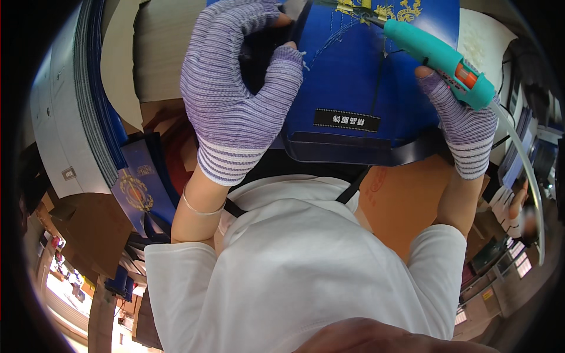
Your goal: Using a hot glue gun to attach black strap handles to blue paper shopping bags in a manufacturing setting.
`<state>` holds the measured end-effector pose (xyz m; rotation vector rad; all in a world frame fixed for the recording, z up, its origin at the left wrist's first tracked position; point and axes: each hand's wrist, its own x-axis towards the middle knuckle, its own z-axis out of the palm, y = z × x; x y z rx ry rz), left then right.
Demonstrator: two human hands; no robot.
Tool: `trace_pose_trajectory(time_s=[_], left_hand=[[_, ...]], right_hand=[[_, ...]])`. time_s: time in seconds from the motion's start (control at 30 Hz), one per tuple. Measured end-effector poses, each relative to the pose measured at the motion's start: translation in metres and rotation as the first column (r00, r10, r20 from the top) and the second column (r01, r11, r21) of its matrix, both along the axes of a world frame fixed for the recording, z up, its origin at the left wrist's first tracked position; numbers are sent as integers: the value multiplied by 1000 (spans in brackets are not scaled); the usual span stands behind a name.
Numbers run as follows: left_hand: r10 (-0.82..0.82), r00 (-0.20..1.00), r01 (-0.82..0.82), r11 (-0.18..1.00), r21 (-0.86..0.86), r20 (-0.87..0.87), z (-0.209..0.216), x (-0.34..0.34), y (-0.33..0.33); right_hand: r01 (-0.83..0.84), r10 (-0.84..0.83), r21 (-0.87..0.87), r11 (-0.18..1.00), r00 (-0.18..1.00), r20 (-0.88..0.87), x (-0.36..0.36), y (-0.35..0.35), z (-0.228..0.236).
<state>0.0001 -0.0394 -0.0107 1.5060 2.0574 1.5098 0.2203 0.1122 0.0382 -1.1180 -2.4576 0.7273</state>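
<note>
Stacked panels (70,100), pale-faced with blue edges, are filling the left of a cluttered workroom, and a brown carton (400,200) is sitting below the work, bearing a faint red printed mark (376,179). Beside the stack, a folded blue bag (141,194) is showing a gold crest with gold lettering above it.

At the upper middle, the glossy blue piece (353,82) is lying in front of the person, between the two hands. Its black rectangular label (347,120) is carrying a single row of pale characters, upside down to the wearer, between dotted borders; gold emblems (409,9) are running out of the top of the view.

Both hands are wearing purple-and-white knitted gloves with bare thumb tips. The left hand (232,100) is curving into a loose C, thumb and forefinger tips standing apart at the blue piece's left edge; I cannot tell whether it is gripping anything. The right hand (462,120) is closing around a teal glue gun (438,56), its thumb lying along the near side and its other fingers mostly hiding. The gun's nozzle is pointing toward the gold emblems, contact being unclear, while a long translucent glue stick (529,176) is trailing from its back end.
</note>
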Motion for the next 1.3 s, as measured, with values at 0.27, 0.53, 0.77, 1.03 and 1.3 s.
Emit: trace_pose_trajectory(time_s=[0.27,0.53,0.77,1.03,1.3], left_hand=[[-166,985,166,986,8,35,11,5,11],[-217,973,222,974,50,-81,-9,-5,12],[-201,955,209,978,12,-219,-9,-4,14],[-146,876,11,959,-284,-460,19,16,16],[-168,972,99,927,-361,-166,40,25,28]], right_hand=[[-55,66,-63,997,982,179,-1,-6,9],[30,-26,-46,998,996,86,0,-2,9],[45,-41,-129,991,998,37,4,-4,2],[202,-212,-126,971,975,-69,33,2,-4],[234,-246,-142,962,966,-76,51,4,-14]])
